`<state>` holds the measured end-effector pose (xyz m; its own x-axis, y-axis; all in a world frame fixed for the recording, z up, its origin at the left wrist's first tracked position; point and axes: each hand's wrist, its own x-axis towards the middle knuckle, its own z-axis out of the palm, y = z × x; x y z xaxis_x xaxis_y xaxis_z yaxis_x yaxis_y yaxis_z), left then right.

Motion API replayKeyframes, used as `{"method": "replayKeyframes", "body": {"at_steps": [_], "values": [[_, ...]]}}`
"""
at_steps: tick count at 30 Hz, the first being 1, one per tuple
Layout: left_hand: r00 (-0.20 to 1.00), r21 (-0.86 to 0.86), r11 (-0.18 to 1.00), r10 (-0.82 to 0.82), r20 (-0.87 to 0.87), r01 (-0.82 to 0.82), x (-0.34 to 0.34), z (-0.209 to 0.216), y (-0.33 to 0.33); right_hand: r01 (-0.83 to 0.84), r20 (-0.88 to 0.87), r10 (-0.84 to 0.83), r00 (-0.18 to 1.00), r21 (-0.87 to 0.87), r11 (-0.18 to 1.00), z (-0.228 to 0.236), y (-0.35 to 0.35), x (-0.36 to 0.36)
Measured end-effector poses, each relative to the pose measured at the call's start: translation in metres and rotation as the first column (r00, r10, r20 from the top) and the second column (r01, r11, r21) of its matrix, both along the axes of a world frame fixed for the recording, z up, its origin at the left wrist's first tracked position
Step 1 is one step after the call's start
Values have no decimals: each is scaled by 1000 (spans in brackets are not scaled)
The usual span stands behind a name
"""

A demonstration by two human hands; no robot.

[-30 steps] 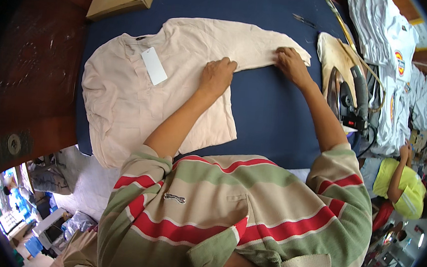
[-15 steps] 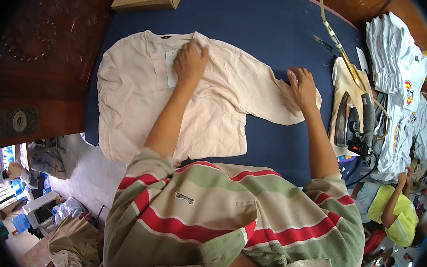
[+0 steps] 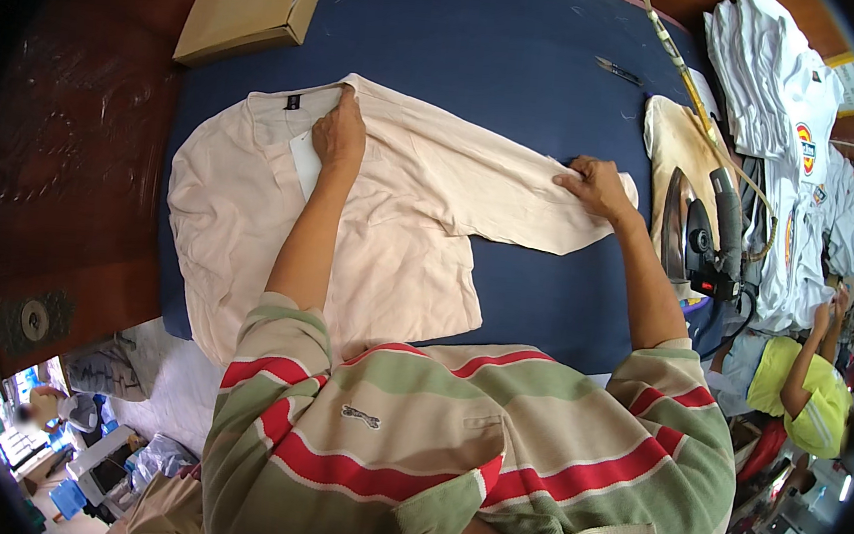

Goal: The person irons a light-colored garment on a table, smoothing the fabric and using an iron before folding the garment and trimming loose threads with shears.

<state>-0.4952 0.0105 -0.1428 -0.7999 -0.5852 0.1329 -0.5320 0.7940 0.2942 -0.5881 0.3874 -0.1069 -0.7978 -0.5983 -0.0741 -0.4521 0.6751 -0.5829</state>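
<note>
A pale pink long-sleeved blouse (image 3: 397,265) lies spread on a dark blue padded table (image 3: 445,33), its sleeve stretched out to the right. At the neckline and shoulder seam, my left hand (image 3: 340,135) is closed on the cloth, fingers pinched at the edge. My right hand (image 3: 599,188) grips the sleeve's upper edge close to the cuff. A white paper tag (image 3: 304,162) hangs inside the neck opening, partly covered by my left hand. The body of the blouse is wrinkled, while the sleeve lies fairly straight.
An iron (image 3: 695,233) rests on a beige pad (image 3: 666,135) at the right, its hose rising behind. Thread snips (image 3: 618,71) lie beyond my right hand. A cardboard box (image 3: 252,7) sits far left. White shirts (image 3: 762,83) are stacked at right, near a person in yellow (image 3: 799,382).
My left hand has moved to the blouse's shoulder edge and gripped it. My right hand has closed on the sleeve's upper edge. The sleeve now lies straighter, with its upper edge pulled taut.
</note>
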Motion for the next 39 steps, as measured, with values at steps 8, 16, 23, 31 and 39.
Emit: {"method": "replayKeyframes", "body": {"at_steps": [8,16,23,31,39], "values": [[993,-60,996,76,86,-71,-7,12,10,184,-201,-152,968,149,972,-3,15,-16],[913,-197,955,-275,-303,222,11,26,48,-228,-339,165,926,-156,961,1,9,22],[435,-84,448,-891,-131,890,55,28,116,-429,-384,425,820,80,900,18,2,47],[406,-38,409,-911,-68,912,42,45,107,31,-227,-60,972,-127,991,25,-14,38],[464,126,539,-804,371,833,-70,60,48,-199,-201,210,957,76,977,-10,-47,-21]]}}
